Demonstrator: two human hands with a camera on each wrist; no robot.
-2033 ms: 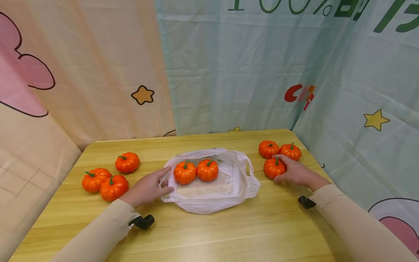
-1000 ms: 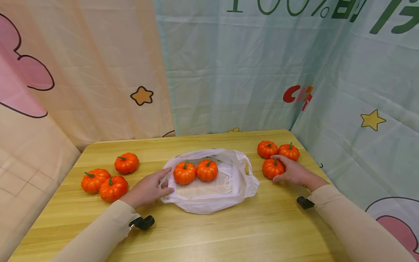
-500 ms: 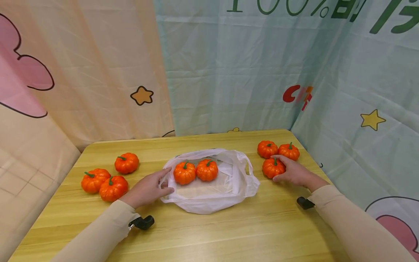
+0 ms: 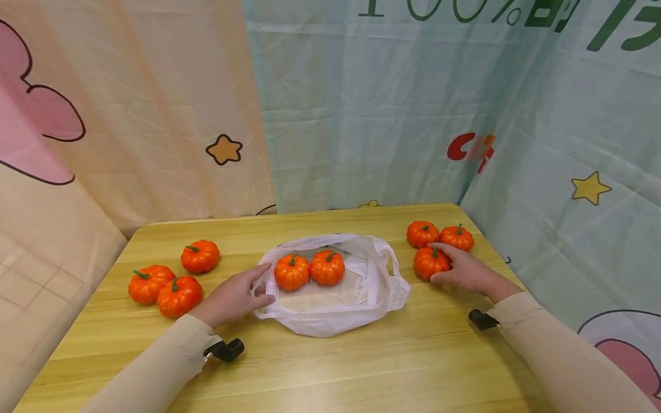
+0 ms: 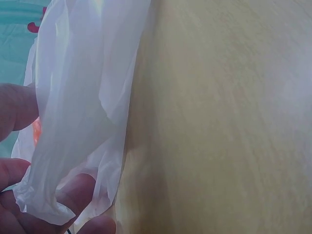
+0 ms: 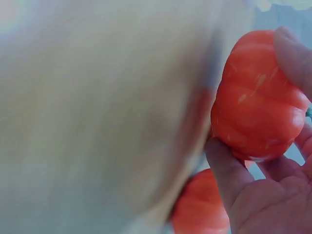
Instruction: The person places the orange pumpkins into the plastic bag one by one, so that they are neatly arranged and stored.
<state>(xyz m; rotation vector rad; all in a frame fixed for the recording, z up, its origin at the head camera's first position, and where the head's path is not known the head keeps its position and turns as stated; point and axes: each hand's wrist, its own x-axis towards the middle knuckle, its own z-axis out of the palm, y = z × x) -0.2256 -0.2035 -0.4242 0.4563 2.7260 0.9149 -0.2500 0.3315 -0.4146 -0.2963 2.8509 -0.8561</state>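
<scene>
A white plastic bag (image 4: 330,327) lies with its mouth spread on the wooden table, two small orange pumpkins (image 4: 327,268) inside it. My left hand (image 4: 232,298) holds the bag's left edge; in the left wrist view thin film (image 5: 73,122) passes between the fingers (image 5: 78,195). At the right, my right hand (image 4: 467,272) grips a small pumpkin (image 4: 431,263) by its side, its green stem upward in the head view. Thumb and fingers lie on opposite sides of this pumpkin (image 6: 258,97) in the right wrist view. Some left fingers are hidden by the bag.
Behind the gripped pumpkin sit two more, a back pumpkin (image 4: 423,234) and a right-hand pumpkin (image 4: 457,237). Left of the bag is a group of three pumpkins (image 4: 179,296). Printed curtains (image 4: 361,115) hang close around the table (image 4: 330,378).
</scene>
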